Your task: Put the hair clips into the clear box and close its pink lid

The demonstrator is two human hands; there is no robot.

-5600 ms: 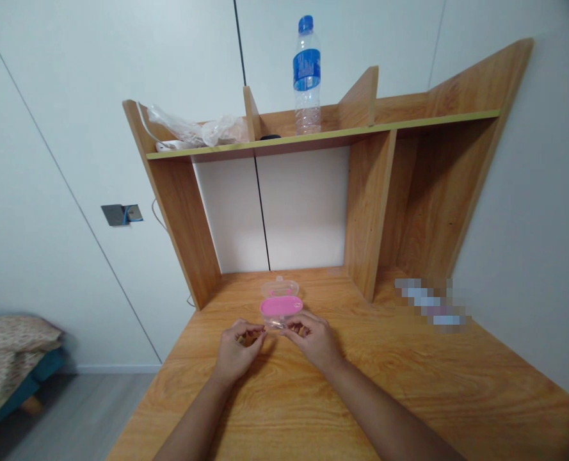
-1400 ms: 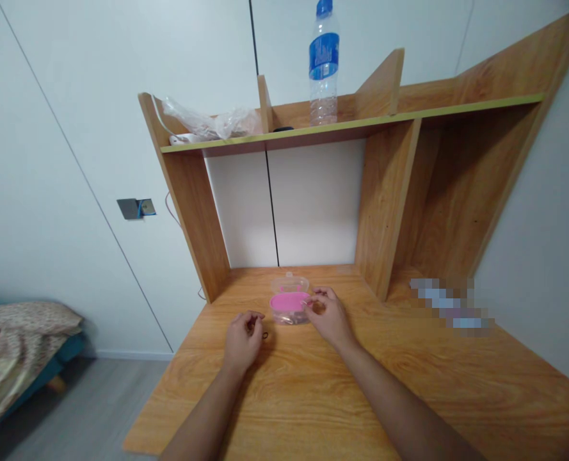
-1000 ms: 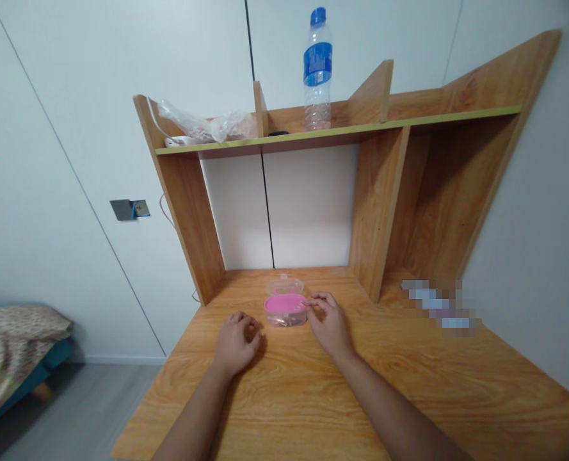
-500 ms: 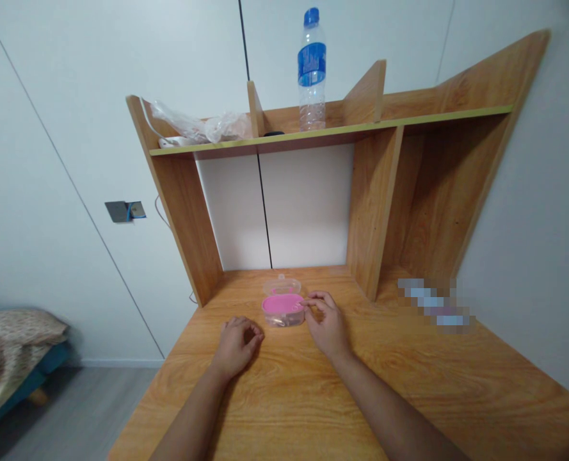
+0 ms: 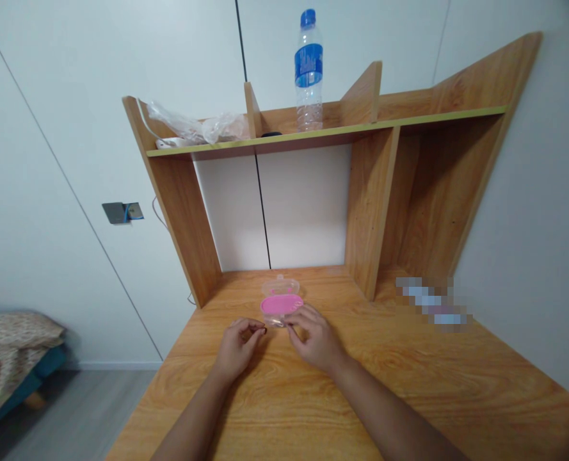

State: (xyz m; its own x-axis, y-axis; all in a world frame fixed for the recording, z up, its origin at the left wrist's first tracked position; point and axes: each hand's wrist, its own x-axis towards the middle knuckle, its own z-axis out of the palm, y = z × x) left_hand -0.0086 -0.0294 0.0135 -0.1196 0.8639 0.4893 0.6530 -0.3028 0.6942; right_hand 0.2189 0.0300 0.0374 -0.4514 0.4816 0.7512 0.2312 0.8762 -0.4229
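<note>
A small clear plastic box [image 5: 273,320] with a pink oval top [image 5: 281,304] stands on the desk, its clear hinged lid [image 5: 280,286] raised at the back. My left hand [image 5: 239,349] is left of and nearer me than the box, thumb and forefinger pinched on a small dark object [image 5: 265,330] too tiny to name. In front of the box's right side, my right hand [image 5: 317,339] hides part of it. Its thumb and forefinger come together near the box front; whatever they pinch, if anything, I cannot make out.
Behind the box rises a wooden shelf unit [image 5: 368,211]. On its upper board are a water bottle [image 5: 308,70] with a blue label and a crumpled plastic bag [image 5: 202,127]. A pixelated patch lies on the desk at right. A bed [image 5: 15,349] is at far left.
My right hand has moved left and nearer me, from the box's right edge to before its front. The dark object now shows at my left fingertips. The camera view shifted slightly.
</note>
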